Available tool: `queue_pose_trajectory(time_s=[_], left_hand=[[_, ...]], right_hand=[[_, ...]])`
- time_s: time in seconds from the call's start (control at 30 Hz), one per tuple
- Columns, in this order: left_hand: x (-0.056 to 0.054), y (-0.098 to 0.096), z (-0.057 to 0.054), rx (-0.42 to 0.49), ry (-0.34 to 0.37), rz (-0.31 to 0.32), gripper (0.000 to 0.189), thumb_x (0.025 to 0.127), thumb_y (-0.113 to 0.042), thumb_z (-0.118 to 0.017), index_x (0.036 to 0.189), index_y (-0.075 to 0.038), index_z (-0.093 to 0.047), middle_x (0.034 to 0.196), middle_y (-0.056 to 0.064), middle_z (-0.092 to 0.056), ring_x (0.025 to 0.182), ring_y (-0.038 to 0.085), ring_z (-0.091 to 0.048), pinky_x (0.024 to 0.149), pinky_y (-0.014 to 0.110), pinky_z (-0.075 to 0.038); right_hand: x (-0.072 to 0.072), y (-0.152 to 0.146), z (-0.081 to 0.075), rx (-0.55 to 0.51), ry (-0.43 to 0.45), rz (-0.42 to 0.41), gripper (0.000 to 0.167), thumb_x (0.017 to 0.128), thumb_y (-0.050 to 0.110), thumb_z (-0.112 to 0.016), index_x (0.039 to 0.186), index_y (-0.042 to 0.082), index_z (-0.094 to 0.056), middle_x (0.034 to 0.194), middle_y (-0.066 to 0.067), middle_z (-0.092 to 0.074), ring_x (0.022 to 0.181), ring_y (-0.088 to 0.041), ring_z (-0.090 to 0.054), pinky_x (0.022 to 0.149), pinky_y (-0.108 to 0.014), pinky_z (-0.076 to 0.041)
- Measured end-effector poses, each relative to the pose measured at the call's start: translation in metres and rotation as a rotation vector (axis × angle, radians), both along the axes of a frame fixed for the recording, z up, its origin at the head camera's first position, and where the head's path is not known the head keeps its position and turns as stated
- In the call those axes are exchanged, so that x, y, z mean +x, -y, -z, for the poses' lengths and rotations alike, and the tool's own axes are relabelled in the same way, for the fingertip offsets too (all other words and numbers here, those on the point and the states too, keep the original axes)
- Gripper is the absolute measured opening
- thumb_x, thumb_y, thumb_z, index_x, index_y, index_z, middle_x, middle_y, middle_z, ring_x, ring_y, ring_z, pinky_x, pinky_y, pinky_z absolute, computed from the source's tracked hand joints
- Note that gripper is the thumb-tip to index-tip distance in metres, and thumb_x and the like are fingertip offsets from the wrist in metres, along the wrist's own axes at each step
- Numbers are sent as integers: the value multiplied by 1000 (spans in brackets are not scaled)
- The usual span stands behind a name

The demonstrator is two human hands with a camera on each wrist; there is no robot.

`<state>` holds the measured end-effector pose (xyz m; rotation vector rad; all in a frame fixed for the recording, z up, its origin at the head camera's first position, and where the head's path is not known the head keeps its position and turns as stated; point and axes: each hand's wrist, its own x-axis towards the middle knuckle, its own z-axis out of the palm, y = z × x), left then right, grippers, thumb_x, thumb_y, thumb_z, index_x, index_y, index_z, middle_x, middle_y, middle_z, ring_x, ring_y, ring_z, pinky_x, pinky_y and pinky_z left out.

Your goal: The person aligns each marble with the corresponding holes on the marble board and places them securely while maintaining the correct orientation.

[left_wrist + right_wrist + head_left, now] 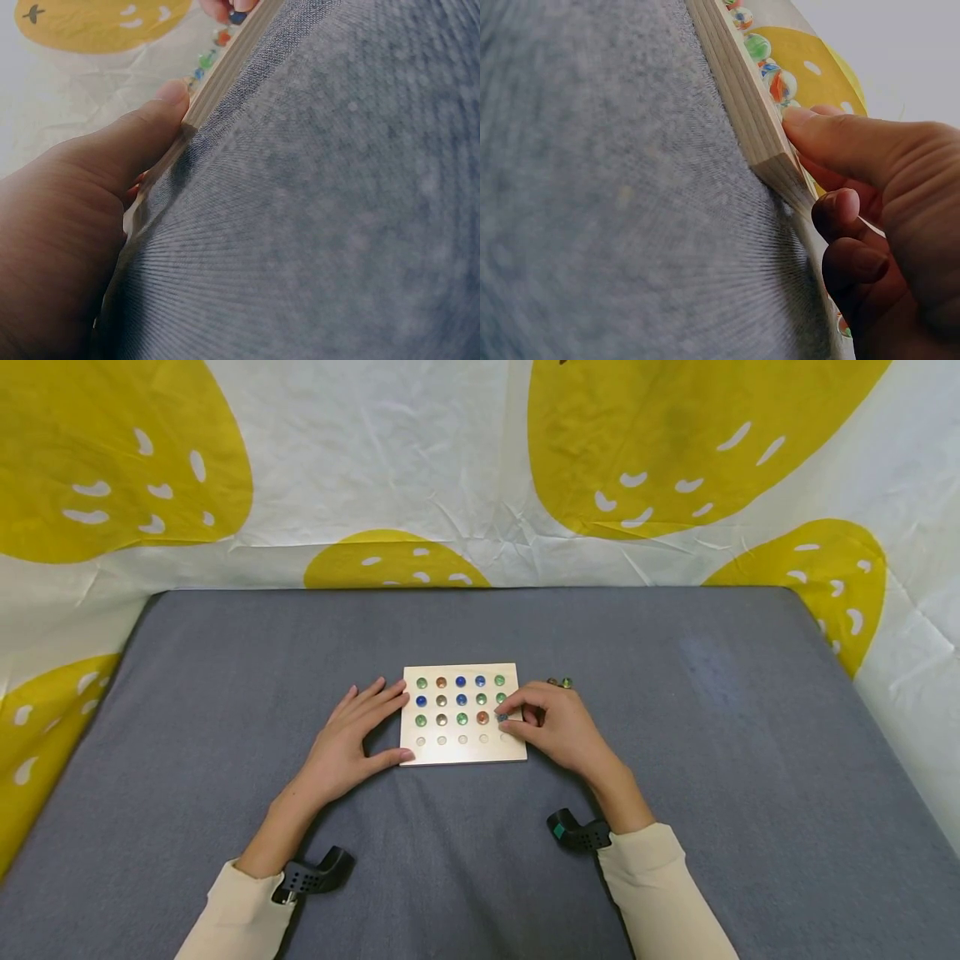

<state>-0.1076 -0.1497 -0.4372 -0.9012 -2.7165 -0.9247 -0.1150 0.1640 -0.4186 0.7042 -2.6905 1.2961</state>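
Observation:
A light wooden board (pixel 463 753) with rows of round hollows lies on the grey cloth. Green, blue, brown and orange glass marbles (pixel 461 681) fill its upper rows, while the hollows of the nearest row hold none. With fingers spread and straight, my left hand (pixel 347 745) touches the board's left side, its thumb at the near left corner. Thumb and index finger of my right hand (pixel 558 727) pinch a dark blue marble (pixel 502 717) at the right end of the third row. In the right wrist view the thumb (pixel 802 120) hides that marble.
Just beyond the right hand, a few loose marbles (pixel 566 682) lie on the cloth (pixel 637 643). A black wrist camera (pixel 318 872) sits on the left wrist, another (pixel 577 831) on the right. Behind the table hangs a white sheet with yellow shapes (pixel 397 560).

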Motion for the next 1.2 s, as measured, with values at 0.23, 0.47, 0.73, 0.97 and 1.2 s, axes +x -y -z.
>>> queue_pose_trajectory(time_s=[0.23,0.47,0.73,0.97,1.2], left_hand=[[0,0,0,-7,2,-3,81,74,-33,-82,143,-9,-47,149,8,-39,140,32,-25,115,51,-8],[0,0,1,-5,2,0,81,75,-33,-82,143,-9,-47,149,8,-39,140,33,-25,115,51,-8],[0,0,1,-5,-3,3,81,74,-33,-82,143,-9,-47,149,8,-39,140,33,-25,115,51,-8],[0,0,0,-6,-4,2,81,74,-33,-82,143,-8,-47,149,8,-40,140,33,-25,115,51,-8],[-1,0,2,0,-11,8,80,75,-33,-81,143,-8,-47,149,8,-39,140,33,-26,115,51,-8]], right_hand=[[0,-3,-4,-9,-16,10,12,81,13,-78,92,15,-74,71,6,-53,61,-11,-46,55,-27,-38],[1,-19,-16,-45,-27,95,15,78,12,-81,92,15,-75,71,6,-54,61,-12,-47,52,-24,-37],[2,-50,-23,-62,-12,166,13,81,16,-78,94,15,-75,75,3,-59,63,-15,-48,50,-22,-39],[10,-61,-35,-90,-21,215,13,81,1,-75,94,2,-73,71,-9,-57,60,-17,-45,48,-22,-37],[8,-60,-24,-72,4,204,13,80,3,-77,93,2,-73,71,-8,-58,59,-16,-45,50,-22,-35]])
